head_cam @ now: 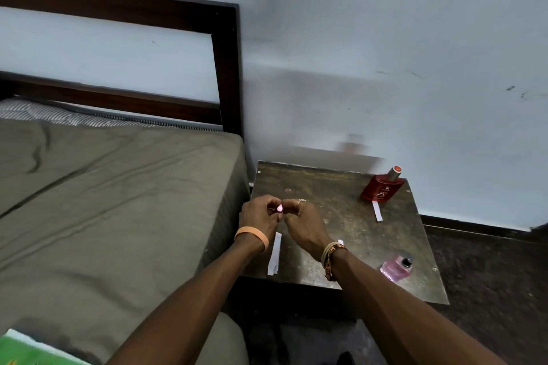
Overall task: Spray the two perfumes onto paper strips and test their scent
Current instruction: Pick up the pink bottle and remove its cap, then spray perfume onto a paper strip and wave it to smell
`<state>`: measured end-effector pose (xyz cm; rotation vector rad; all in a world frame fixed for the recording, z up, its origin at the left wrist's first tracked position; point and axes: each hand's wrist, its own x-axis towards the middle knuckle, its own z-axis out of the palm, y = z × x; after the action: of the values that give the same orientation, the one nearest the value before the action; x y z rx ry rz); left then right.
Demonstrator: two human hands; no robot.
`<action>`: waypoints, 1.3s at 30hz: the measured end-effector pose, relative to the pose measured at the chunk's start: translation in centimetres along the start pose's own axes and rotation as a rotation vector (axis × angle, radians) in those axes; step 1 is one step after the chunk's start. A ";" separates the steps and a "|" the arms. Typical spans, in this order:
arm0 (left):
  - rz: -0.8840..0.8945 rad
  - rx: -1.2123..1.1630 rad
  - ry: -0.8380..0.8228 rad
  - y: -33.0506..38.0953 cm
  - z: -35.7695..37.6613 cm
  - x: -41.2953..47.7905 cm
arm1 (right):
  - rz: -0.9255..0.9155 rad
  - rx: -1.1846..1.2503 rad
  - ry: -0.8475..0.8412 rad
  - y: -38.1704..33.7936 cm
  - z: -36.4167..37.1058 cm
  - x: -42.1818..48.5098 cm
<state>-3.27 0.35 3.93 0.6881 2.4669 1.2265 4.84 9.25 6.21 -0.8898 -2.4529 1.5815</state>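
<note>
A small pink cap (pixel 279 209) sits pinched between the fingers of both hands, left hand (pixel 258 216) and right hand (pixel 302 224) meeting above the table (pixel 341 216). Its pink bottle (pixel 396 267) stands uncapped near the right forearm, toward the front right. A paper strip (pixel 274 253) lies lengthwise under the wrists; the red bottle (pixel 382 187) and second strip (pixel 377 211) are well apart at the back.

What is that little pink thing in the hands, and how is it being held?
Both hands, left hand and right hand, pinch a small pink object between their fingertips. What it is cannot be told.
</note>
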 end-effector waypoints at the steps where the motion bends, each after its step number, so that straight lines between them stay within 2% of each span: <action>1: -0.018 0.007 0.003 -0.7 0.1 0.3 | 0.011 -0.008 -0.022 0.2 0.5 0.6; 11: -0.148 0.059 -0.013 -5.2 1.4 2.3 | 0.051 -0.182 -0.203 2.4 4.0 4.0; 17: -0.172 0.010 -0.045 -5.3 1.3 2.5 | 0.048 -0.199 -0.203 2.7 3.9 3.8; 20: -0.126 -0.013 -0.024 -5.1 1.0 2.0 | 0.067 -0.204 -0.039 3.1 2.7 2.9; 24: 0.116 0.101 0.242 -4.2 1.3 1.1 | 0.096 -0.241 0.274 5.3 -0.3 1.3; 26: 0.249 0.173 0.286 -2.8 2.3 0.7 | 0.173 -0.246 0.385 6.9 -2.2 -0.1; 29: 0.319 0.158 0.097 -0.1 5.2 -0.1 | 0.289 -0.254 0.441 9.1 -4.6 -2.3; 32: 0.190 0.207 -0.174 1.5 8.9 -0.8 | 0.320 -0.264 0.429 10.8 -5.6 -4.3; 34: 0.127 0.254 -0.255 2.2 10.9 -1.1 | 0.319 -0.278 0.412 11.7 -5.5 -5.2; 39: 0.099 0.340 -0.368 2.9 14.4 -1.7 | 0.342 -0.273 0.375 13.2 -5.3 -5.8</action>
<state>5.64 10.51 -2.13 1.0308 2.3633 0.6361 17.16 14.38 -1.32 -1.5586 -2.3597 1.0323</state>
